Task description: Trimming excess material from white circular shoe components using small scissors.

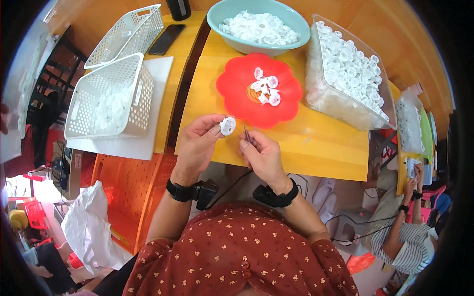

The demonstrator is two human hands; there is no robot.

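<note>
Between the thumb and fingers of my left hand (200,140) is a small round white plastic part (227,126), its hollow face with a slot turned to the right. My right hand (261,153) is closed round a thin pointed metal tool (247,135), tip upward, a short way right of the part and apart from it. Just beyond both hands lies a red flower-shaped plate (234,106). Several similar white plastic parts (273,81) and smaller white pieces are heaped at its middle.
Behind the plate stands a teal basin (217,27) full of white pieces. A clear bin (340,91) of white parts is at right. White perforated baskets (143,93) and a black phone (167,39) are at left. Another person (402,232) works at far right.
</note>
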